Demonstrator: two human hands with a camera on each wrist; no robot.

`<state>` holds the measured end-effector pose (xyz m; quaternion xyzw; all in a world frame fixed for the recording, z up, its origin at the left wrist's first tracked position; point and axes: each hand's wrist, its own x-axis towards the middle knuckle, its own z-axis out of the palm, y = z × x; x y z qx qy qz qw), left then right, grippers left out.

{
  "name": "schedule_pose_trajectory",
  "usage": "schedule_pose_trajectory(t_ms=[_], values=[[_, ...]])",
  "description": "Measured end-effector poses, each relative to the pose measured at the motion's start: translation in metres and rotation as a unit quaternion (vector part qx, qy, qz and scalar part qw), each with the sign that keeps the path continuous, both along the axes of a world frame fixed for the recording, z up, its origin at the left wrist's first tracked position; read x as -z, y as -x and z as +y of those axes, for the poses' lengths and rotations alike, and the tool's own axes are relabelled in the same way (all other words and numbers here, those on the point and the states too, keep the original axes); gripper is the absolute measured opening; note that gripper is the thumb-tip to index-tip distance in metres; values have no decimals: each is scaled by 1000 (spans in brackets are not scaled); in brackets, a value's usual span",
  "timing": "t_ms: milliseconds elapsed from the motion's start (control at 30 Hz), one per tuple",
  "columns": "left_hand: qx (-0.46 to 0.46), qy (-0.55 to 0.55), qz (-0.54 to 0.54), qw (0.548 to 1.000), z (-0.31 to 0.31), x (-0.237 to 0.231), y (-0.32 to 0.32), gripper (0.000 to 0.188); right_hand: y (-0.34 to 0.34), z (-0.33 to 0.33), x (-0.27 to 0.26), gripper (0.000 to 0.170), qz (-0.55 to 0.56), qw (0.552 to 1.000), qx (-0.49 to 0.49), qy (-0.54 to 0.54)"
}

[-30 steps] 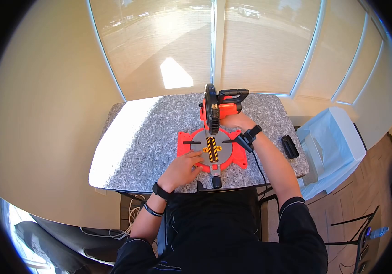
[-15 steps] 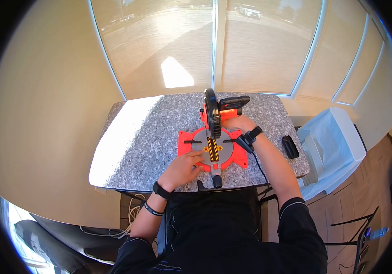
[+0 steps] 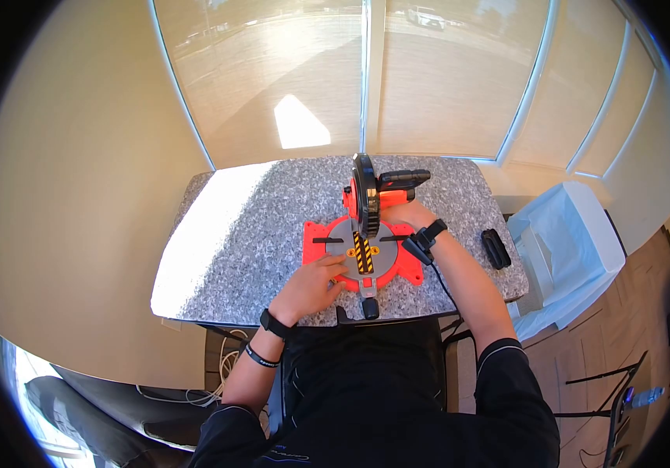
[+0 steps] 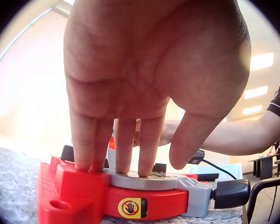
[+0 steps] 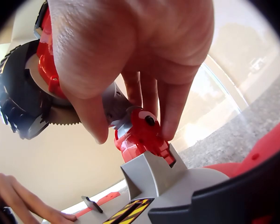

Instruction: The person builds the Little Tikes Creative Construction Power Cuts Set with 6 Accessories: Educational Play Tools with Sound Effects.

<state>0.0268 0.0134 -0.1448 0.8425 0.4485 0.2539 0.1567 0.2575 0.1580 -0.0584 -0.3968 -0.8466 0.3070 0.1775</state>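
Note:
A red, grey and black toy miter saw (image 3: 364, 199) stands on the table, its toothed round blade and guard (image 5: 18, 93) raised over the grey turntable (image 3: 337, 246). My left hand (image 3: 309, 290) rests straight fingertips on the near left of the red base (image 4: 149, 203), thumb held apart. Behind the saw head, my right hand (image 3: 407, 212) grips the red hinge joint (image 5: 147, 133) at the foot of the saw arm. Thumb and fingers lie on opposite sides of that joint in the right wrist view. The black top handle (image 3: 405, 179) is free of both hands.
The saw sits near the front edge of a grey speckled table (image 3: 272, 210). A black case-like object (image 3: 495, 249) lies at the table's right side. Beyond stands a bin with a pale blue liner (image 3: 573, 249). A cable (image 3: 442, 287) hangs from the right wrist device.
The saw head and its top handle have tipped a little lower toward the person. My right hand stays at the hinge, shifting only slightly; the left hand has not moved.

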Motion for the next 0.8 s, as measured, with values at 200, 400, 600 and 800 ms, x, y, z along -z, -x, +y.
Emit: schedule_pose_trajectory(t_ms=[200, 400, 600, 800], values=[[-3, 3, -3, 1000, -2, -3, -1, 31, -2, 9, 19, 22, 70, 996, -44, -16], [-3, 17, 15, 1000, -1, -4, 0, 35, -6, 18, 36, 22, 34, 998, -23, -54], [-9, 27, 10, 1000, -1, -2, 1, 37, -6, 30, 55, 23, 34, 996, -11, -84], [-8, 27, 0, 1000, -1, 0, 3, 38, 0, 35, 63, 23, 64, 993, -11, -101]])
